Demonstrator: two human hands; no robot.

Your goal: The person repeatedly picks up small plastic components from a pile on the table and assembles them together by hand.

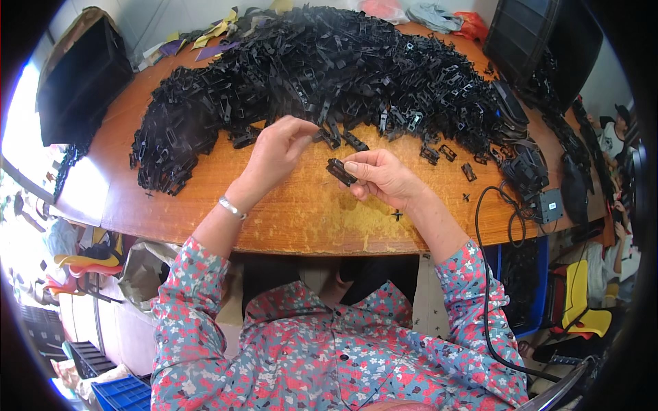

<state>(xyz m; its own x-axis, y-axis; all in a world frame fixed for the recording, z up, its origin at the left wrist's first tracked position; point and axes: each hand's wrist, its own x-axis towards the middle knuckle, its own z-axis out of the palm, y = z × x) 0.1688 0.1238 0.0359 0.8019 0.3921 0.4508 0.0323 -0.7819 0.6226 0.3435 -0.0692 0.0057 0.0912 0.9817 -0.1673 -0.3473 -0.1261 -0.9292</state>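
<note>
Right hand (384, 178) pinches one black part (340, 171); left hand (279, 145), near one black heap (308, 75): grip cannot be told.

We see a pale wall (152, 29) at upper left, glaring light (24, 130) along the left edge, a wooden table (123, 188) across the middle, a yellow chair (576, 293) at lower right.

Left hand (277, 147) raised, fingers (299, 126) bent — right hand (385, 178) lower, thumb (356, 168) pressed toward curled fingers — forearms (439, 219) slanting inward.
</note>
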